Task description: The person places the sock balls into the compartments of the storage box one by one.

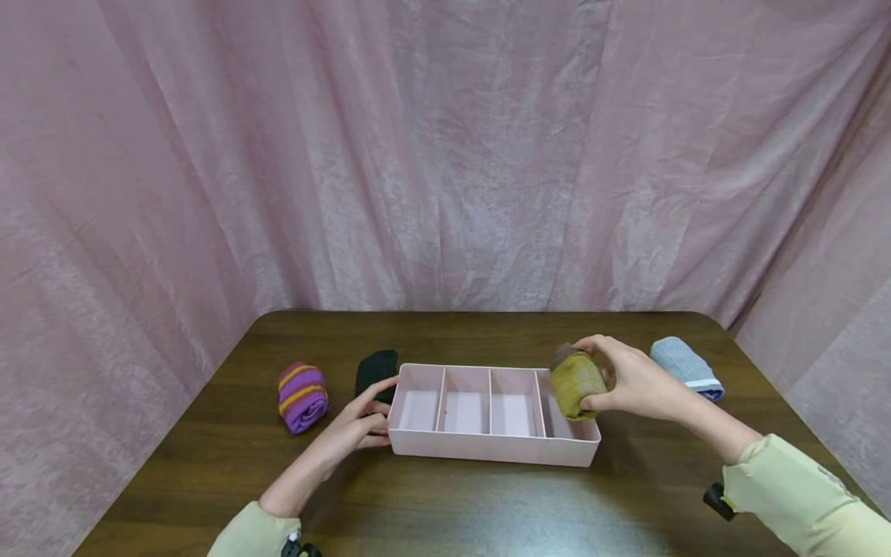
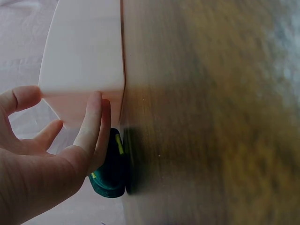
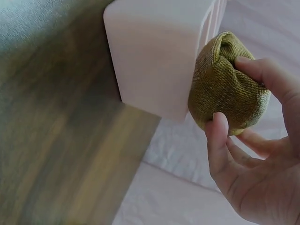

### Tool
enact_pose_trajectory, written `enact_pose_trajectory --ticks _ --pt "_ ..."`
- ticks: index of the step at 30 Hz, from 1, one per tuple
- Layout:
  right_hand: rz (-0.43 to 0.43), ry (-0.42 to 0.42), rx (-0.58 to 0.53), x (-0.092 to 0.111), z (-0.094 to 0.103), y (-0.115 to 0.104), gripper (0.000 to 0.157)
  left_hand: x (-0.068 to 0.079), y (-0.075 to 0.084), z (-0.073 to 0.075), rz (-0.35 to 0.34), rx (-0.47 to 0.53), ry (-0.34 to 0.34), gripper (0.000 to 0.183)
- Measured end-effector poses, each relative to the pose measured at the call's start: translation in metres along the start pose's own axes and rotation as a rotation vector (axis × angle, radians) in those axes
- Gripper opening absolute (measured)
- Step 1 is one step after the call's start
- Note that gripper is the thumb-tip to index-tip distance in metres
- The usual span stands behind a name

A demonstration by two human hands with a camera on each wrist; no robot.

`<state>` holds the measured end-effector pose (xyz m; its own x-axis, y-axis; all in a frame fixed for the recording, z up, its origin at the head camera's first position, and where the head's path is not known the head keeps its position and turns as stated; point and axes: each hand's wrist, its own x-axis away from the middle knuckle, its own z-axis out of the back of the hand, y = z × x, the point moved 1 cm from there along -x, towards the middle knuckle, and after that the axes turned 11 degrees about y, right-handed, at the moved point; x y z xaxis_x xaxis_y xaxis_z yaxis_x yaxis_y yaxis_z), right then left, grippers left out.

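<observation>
A pink box (image 1: 487, 447) with several compartments stands mid-table. My left hand (image 1: 353, 427) rests against its left end, fingers spread; in the left wrist view the left hand (image 2: 51, 159) touches the end wall with fairly straight fingertips. Over the rightmost compartment, my right hand (image 1: 629, 381) holds a rolled mustard-yellow sock (image 1: 578, 384) between thumb and fingers. The right wrist view shows the rolled sock (image 3: 229, 89) beside the box's rim, pinched by the right hand (image 3: 262, 173). Behind the left hand lies a dark green rolled sock (image 1: 377, 373), partly hidden.
A purple rolled sock with orange stripes (image 1: 302, 396) lies on the left of the brown wooden table (image 1: 445, 503). At the right, beyond the right wrist, lies a light blue-grey rolled sock (image 1: 685, 365). Pink curtains (image 1: 445, 155) hang behind the table.
</observation>
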<state>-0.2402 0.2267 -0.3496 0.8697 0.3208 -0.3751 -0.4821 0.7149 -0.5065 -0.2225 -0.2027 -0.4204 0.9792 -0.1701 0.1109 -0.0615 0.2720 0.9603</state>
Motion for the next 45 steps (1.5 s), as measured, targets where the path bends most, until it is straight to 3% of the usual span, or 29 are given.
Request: enact_pose_trajectory --ticks 7,17,25,36,45 --pt "0.051 0.023 0.042 0.002 -0.008 -0.007 0.071 0.000 0.000 0.000 0.003 -0.001 0.003 0.066" --pt "0.040 -0.029 0.130 0.007 -0.021 -0.015 0.072 0.000 -0.001 0.000 0.010 0.000 0.006 0.066" --pt "0.029 -0.040 0.140 0.007 -0.027 -0.016 0.072 0.000 -0.001 0.000 0.014 0.004 0.010 0.065" --pt "0.040 -0.091 0.149 0.010 -0.021 -0.019 0.090 0.000 -0.001 0.000 0.003 0.007 0.002 0.066" --pt "0.051 -0.082 0.133 0.011 -0.014 -0.015 0.093 0.000 -0.001 0.000 0.004 -0.002 0.001 0.065"
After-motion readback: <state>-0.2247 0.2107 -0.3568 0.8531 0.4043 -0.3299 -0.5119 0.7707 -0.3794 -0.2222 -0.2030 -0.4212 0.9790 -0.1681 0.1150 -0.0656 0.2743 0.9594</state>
